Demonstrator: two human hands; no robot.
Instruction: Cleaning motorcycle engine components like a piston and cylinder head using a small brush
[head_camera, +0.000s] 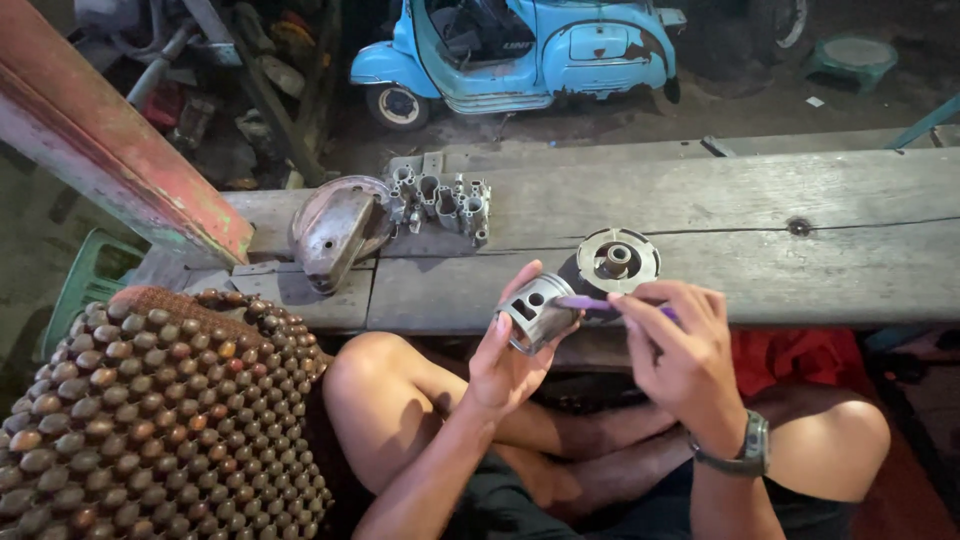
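A grey wooden worktop (800, 270) lay ahead. The left hand (510, 355) gripped a metal piston (535, 313), open end facing down-right. The right hand's (680, 350) fingers (650, 300) pinched a purple tool (590, 303), lying sideways, tip touching it.

A grey piston (533, 312), purple tool (590, 304), light-blue scooter (520, 50), red cloth (800, 356), brown beaded mat (150, 420).

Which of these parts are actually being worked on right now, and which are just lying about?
In hand:
- left hand holding the metal piston
- right hand holding the purple tool against it

Lying about:
- round disc part
- finned metal casting
- domed metal cover
- blue scooter
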